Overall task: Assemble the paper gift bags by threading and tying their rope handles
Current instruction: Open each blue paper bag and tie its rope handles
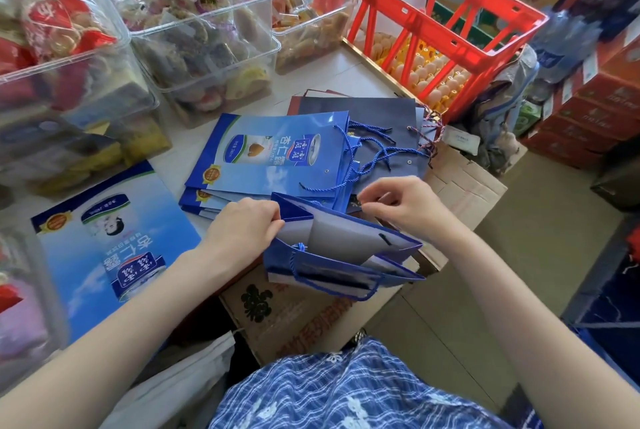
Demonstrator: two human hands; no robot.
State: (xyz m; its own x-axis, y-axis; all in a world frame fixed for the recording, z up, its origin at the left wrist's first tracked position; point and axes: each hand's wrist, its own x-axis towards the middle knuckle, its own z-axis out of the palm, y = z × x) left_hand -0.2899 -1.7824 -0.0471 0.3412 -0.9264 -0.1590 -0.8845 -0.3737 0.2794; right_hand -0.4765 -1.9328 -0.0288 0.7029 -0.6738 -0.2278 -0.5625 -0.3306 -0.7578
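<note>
A blue paper gift bag (341, 248) is held open in front of me, its white inside showing. My left hand (242, 224) grips its left top edge. My right hand (401, 201) pinches at the far top edge, fingers curled; what is between them is hidden. One blue rope handle (332, 284) hangs from the near wall, knotted inside at the left hole. A stack of flat blue bags (273, 154) with loose blue ropes (374, 151) lies just beyond. Another flat bag (107, 245) lies at the left.
Clear plastic bins of wrapped snacks (204, 33) crowd the table's far left. A red crate (433, 19) stands over trays of eggs at the back right. Cardboard boxes (284, 310) sit under the held bag. Red cartons (595, 109) are stacked on the right.
</note>
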